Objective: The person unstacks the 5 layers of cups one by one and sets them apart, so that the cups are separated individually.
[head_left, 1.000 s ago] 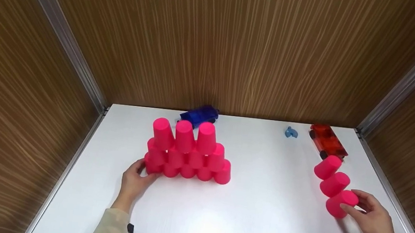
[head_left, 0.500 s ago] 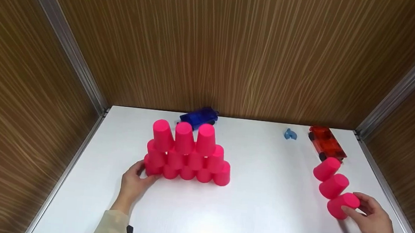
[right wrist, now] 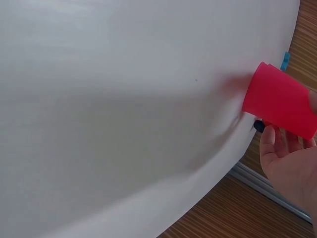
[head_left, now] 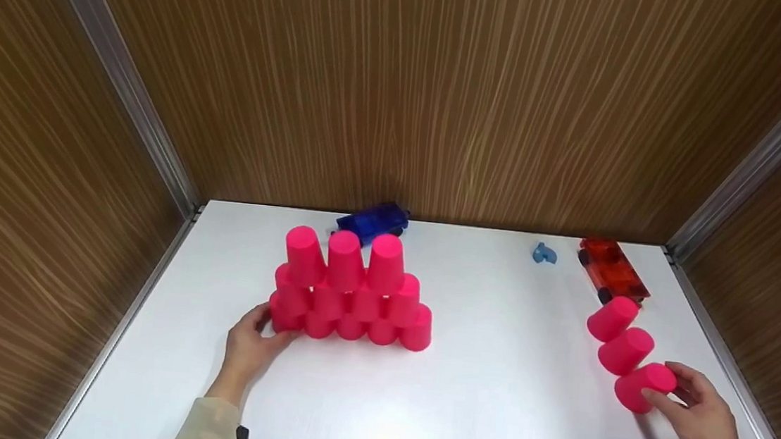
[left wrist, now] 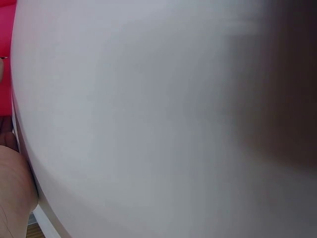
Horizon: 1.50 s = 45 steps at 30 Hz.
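Note:
Pink upside-down cups stand in a three-tier stack (head_left: 356,294) left of the middle in the head view. My left hand (head_left: 250,349) has thumb and fingers round the bottom-left cup (head_left: 285,316); in the left wrist view only part of that hand and some pink show at the left edge. Far right, my right hand (head_left: 702,413) grips the nearest pink cup (head_left: 644,387) between thumb and fingers. Behind it a middle cup (head_left: 626,351) and a far cup (head_left: 612,319) line up diagonally. The right wrist view shows the gripped cup (right wrist: 280,101) with fingers beneath it.
Behind the stack sits a blue toy car (head_left: 372,222), partly covered by the top cups. A red toy car (head_left: 613,271) is just beyond the right-hand cups, beside a small blue piece (head_left: 544,253). Wood-grain walls (head_left: 442,111) enclose the white table (head_left: 474,396).
The cup in my right hand has shifted slightly right relative to the two behind it. My left hand keeps its place at the stack; the head view has moved a little.

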### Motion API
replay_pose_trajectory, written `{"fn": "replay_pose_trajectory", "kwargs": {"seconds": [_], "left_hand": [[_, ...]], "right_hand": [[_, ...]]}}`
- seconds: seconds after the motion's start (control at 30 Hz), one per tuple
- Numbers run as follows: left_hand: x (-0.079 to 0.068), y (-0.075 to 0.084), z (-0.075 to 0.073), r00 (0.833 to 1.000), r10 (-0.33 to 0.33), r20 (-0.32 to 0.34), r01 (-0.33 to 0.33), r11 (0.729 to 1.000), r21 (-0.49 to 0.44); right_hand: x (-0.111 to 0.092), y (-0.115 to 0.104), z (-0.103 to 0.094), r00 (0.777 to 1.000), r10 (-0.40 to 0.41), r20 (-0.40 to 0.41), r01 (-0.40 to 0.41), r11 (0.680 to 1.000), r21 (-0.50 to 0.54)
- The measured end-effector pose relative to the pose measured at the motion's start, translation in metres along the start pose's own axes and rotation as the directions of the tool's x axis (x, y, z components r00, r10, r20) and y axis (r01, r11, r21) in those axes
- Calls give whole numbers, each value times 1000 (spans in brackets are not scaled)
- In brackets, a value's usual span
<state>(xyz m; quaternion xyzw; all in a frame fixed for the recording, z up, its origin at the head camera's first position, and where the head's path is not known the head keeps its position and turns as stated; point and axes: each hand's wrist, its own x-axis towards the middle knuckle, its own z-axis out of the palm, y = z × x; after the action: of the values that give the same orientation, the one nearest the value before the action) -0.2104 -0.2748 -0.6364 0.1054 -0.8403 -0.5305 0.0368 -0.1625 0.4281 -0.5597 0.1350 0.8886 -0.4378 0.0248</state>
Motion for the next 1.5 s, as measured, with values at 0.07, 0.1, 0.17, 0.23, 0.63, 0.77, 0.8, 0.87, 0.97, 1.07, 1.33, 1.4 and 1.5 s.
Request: {"fn": "replay_pose_trajectory", "kwargs": {"seconds": [0.07,0.1,0.17,0.23,0.63,0.77,0.8,0.87,0.97,1.07,1.33,1.4,1.5], "left_hand": [[-1,0,0,1000,-4,6,4,1000,0],[-2,0,0,1000,-10,7,10,1000,1],[-3,-1,0,1000,-16,10,16,1000,-2],[-3,-1,1,1000,-15,12,15,1000,-3],[1,3,-3,1000,-11,12,11,1000,11],[1,3,-3,1000,-17,17,17,1000,10],[1,3,-2,1000,-17,17,17,1000,9],[0,2,-2,1000,-19,15,19,1000,10],[0,0,0,1000,-25,13,25,1000,9],[0,-2,1,999,-28,17,28,1000,9],[2,-5,-2,1000,-17,16,17,1000,17],[3,-5,-2,1000,-4,9,4,1000,22],[5,-5,-3,1000,14,0,-14,999,29]], "right_hand": [[0,-2,-1,1000,-8,-4,8,1000,-6],[0,-4,-1,1000,-13,-8,13,1000,-12],[1,-9,-4,999,-23,-25,22,999,-22],[2,-17,-8,998,-44,-48,43,999,-29],[-6,-120,-14,946,-301,-116,300,953,-27],[-10,-169,4,902,-425,-81,425,905,-18],[-11,-181,10,885,-459,-74,458,889,-24],[-12,-203,23,849,-525,-61,525,851,-23],[-11,-233,45,794,-607,-39,607,794,17],[-10,-260,69,759,-651,-5,650,757,67],[-7,-313,137,713,-694,100,674,718,173],[-8,-322,150,719,-685,117,664,727,175],[-8,-334,166,734,-664,142,645,747,159]]}}
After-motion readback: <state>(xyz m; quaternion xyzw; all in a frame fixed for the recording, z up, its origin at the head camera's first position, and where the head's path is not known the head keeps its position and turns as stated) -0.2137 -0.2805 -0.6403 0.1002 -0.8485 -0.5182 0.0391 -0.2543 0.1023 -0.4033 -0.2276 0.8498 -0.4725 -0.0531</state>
